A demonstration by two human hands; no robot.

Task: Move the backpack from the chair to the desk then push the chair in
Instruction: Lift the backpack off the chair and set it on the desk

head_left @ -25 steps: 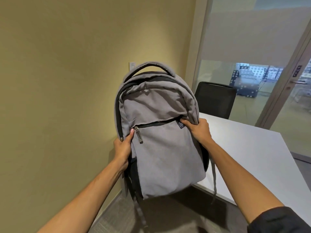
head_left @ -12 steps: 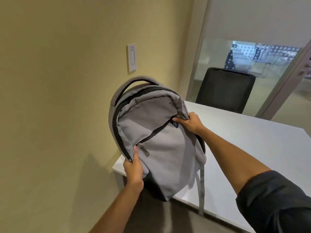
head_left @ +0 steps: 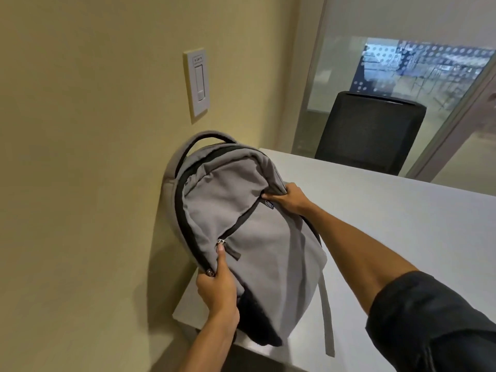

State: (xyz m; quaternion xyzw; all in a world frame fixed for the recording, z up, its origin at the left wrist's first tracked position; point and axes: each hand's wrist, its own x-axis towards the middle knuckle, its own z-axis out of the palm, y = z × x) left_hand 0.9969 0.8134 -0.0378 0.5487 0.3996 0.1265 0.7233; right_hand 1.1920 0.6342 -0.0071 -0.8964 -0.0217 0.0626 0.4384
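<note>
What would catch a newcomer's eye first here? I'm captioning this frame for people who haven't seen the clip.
The grey backpack dominates the centre, over the near-left corner of the white desk beside the yellow wall. The left hand grips its lower left edge near the zipper pull, and the right hand pinches its upper right side. Behind the desk stands a black chair before a glass partition, and a white wall switch sits above the bag.
</note>
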